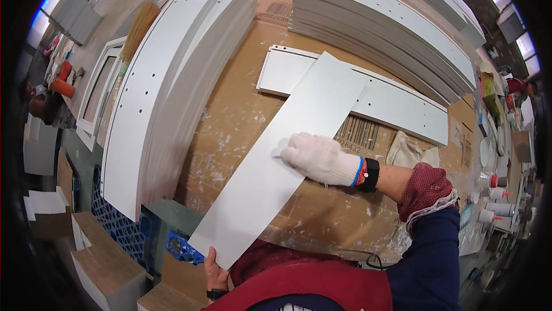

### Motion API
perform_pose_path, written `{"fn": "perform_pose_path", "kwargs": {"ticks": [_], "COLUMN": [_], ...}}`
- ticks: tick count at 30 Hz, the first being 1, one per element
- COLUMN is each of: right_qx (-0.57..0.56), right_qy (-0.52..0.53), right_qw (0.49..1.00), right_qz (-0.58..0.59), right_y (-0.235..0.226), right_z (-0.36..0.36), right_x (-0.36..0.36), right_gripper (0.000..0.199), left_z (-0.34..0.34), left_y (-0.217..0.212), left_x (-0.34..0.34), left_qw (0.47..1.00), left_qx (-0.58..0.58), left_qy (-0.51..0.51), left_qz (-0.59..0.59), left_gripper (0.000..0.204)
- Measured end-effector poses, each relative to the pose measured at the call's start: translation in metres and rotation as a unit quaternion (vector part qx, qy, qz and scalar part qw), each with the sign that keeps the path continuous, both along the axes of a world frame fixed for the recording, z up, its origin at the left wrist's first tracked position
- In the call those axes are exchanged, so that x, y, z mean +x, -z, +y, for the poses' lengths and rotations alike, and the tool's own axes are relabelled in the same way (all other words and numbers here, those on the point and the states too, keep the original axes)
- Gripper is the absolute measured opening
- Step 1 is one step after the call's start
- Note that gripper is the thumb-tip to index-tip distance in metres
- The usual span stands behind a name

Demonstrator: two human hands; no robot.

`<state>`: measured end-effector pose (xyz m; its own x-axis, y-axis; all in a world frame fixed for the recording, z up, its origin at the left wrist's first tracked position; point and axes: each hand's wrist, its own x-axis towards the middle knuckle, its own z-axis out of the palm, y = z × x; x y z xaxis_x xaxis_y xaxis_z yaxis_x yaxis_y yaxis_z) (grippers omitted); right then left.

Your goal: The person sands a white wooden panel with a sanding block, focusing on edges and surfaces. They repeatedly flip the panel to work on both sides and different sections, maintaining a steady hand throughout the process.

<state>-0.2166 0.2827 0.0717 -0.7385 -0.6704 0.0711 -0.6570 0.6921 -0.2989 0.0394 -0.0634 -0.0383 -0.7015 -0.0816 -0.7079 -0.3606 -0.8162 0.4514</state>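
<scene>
Taking the clock from the middle of our view, we have before us a broad workbench covered in paint-flecked brown cardboard [224, 138]. A tall stack of long white boards with dark round holes [141, 81] fills 10 o'clock, and a second tall stack of long, holed white boards [368, 0] stands between 1 and 2 o'clock. The plain, smooth white rectangular board [259, 179] we are handling slants from 1 o'clock down to 7 o'clock, its near end jutting past the bench edge, its far end crossing over a flat, narrow white board with small dark holes [408, 112] at 2 o'clock. A blue plastic lattice pallet [118, 219] shows at 8 o'clock, below the bench, and a straw-coloured bristle brush [141, 29] lies beside the first stack at 10 o'clock. Our right hand in a white knitted glove [316, 156], its arm coming from 4 o'clock, lies on the plain board's upper face, fingers curled down; we cannot tell whether they grasp anything. A crumpled off-white cloth [408, 150] sits at 3 o'clock. At 7 o'clock our bare left hand [215, 273] holds the plain board's near end, thumb on top, fingers hidden.
</scene>
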Motion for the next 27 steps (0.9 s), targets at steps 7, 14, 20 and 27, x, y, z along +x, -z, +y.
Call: {"fn": "perform_pose_path", "kwargs": {"ticks": [7,14,20,27], "right_qx": [0.126,-0.047,-0.300,-0.285], "right_qy": [0.436,0.326,0.434,0.474], "right_qw": [0.890,0.915,0.849,0.830], "right_qz": [-0.031,0.234,-0.002,-0.074], "right_y": [-0.024,0.001,0.016,0.022], "right_z": [0.142,0.142,0.085,0.075], "right_x": [-0.072,0.007,0.124,0.201], "right_gripper": [0.014,0.011,0.014,0.018], "left_z": [-0.012,0.042,0.072,0.075], "left_y": [0.007,0.007,0.001,-0.008], "left_x": [-0.004,-0.055,-0.075,-0.074], "left_qw": [1.000,0.984,0.954,0.935], "left_qx": [-0.004,-0.133,-0.193,-0.217], "left_qy": [0.010,0.101,0.224,0.280], "left_qz": [-0.010,-0.060,-0.041,-0.023], "left_gripper": [0.050,0.048,0.047,0.045]}}
